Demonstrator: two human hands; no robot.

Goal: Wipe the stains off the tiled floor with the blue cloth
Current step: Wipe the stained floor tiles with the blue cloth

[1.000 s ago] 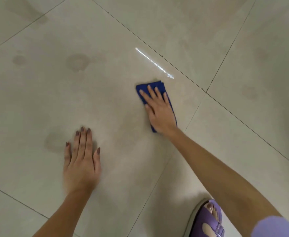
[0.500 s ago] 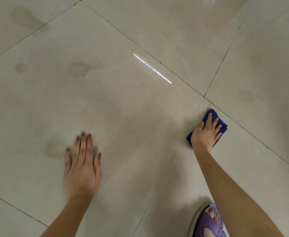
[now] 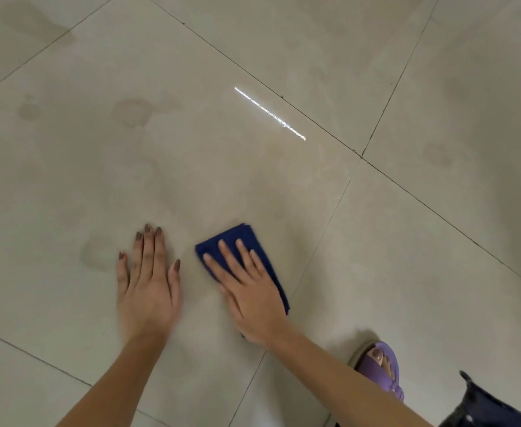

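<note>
A folded blue cloth lies flat on the pale tiled floor. My right hand presses down on it, palm flat and fingers spread, covering its near half. My left hand rests flat on the tile just left of the cloth, fingers together, holding nothing. A faint brownish stain sits beside my left fingertips. Another stain lies farther out, with a small one to its left. More faint stains show on the tile at the right.
Dark grout lines cross the floor and meet at the upper right. A bright streak of reflected light lies ahead. My foot in a purple sandal stands at the lower right, beside dark fabric at the corner.
My right hand has slid the blue cloth from the grout line on the right back to the left and nearer, beside my left hand. The left hand has stayed planted.
</note>
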